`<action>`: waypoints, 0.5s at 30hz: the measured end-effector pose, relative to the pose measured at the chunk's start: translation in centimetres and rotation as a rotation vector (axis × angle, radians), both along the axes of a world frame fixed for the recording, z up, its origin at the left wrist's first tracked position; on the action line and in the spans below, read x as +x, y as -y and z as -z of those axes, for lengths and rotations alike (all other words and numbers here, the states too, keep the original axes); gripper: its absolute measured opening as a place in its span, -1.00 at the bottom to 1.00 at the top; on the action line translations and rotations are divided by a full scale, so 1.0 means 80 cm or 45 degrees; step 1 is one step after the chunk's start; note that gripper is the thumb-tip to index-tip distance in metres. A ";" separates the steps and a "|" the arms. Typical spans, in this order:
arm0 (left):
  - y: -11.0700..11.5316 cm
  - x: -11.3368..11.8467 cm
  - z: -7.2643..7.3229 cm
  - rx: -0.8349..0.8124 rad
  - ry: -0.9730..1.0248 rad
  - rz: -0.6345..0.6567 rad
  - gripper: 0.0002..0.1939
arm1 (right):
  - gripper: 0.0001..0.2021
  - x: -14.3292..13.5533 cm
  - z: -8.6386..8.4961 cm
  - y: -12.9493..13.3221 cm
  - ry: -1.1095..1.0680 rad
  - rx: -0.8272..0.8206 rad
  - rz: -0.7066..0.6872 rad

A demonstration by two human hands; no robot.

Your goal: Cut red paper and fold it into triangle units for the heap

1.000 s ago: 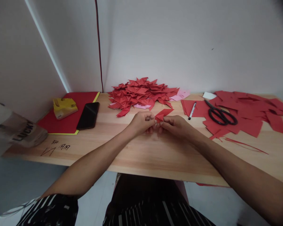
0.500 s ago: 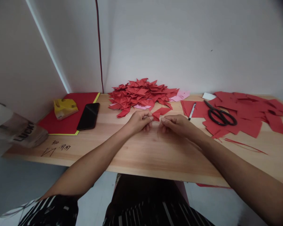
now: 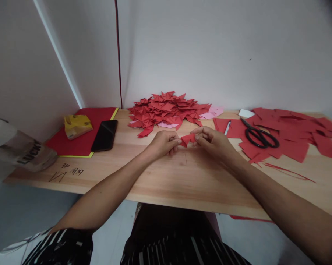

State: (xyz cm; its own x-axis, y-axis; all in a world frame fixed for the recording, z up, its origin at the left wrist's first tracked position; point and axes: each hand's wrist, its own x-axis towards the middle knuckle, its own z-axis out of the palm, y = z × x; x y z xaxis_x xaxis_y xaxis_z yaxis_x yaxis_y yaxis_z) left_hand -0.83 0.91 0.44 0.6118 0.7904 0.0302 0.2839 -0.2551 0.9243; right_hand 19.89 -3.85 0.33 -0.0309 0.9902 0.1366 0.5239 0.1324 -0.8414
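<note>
1. Pale wooden surface (image 3: 160,184): at far left, a translucent LUCKY-marked container (image 3: 30,156), contents unclear; nearby, a yellow packet (image 3: 77,127), contents hidden, on a red sheet (image 3: 72,147).
2. Left hand (image 3: 165,143) pinches the left end of a paper piece (image 3: 185,140); right hand (image 3: 211,142) pinches its right end. Both grips are before a red paper heap (image 3: 166,108).
3. It is small, red, folded, its lower edge pointed.

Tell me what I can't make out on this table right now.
All in the head view:
Folded red paper: ends hidden by the left hand and right hand.
Paper pile: lower pieces covered by upper ones.
Yellow packet: print too small to read.
Lettered container: cut off by the left edge.
</note>
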 end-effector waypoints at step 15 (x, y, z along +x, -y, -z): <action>-0.014 -0.006 0.004 0.224 0.024 -0.246 -0.75 | -0.72 0.004 -0.003 -0.001 -0.252 -0.024 0.105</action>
State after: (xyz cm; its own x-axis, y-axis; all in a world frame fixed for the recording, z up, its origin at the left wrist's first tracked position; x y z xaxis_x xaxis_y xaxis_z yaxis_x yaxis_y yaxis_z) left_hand -1.29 2.07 0.12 0.4480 0.8741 0.1877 0.3258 -0.3551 0.8762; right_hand 20.25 -3.79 0.55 0.0755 0.9907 0.1130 0.3568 0.0790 -0.9308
